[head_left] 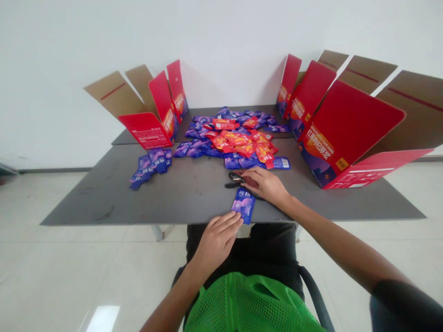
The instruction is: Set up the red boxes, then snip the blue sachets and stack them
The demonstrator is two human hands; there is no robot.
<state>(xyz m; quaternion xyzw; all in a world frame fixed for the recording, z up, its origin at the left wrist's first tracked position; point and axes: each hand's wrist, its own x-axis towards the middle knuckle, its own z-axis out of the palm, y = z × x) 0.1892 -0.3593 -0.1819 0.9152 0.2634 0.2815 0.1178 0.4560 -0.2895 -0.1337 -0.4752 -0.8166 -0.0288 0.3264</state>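
A blue-purple sachet (243,203) lies near the table's front edge, with printing facing up. The fingers of my left hand (218,237) are stretched out, and their tips rest on its lower left part; the thumb is hidden. Just above the sachet, my right hand (268,184) is curled over a black looped tool (232,185) that looks like scissors. My index finger and thumb are at its loops, and the rest of it is mostly covered by the hand.
Red and blue sachets (238,138) are heaped at the table's middle back. Several blue sachets (152,165) lie in a small pile at the left. Open red cartons (148,129) stand at the left, and more red cartons (346,133) line the right. A wall rises behind the grey table (187,193).
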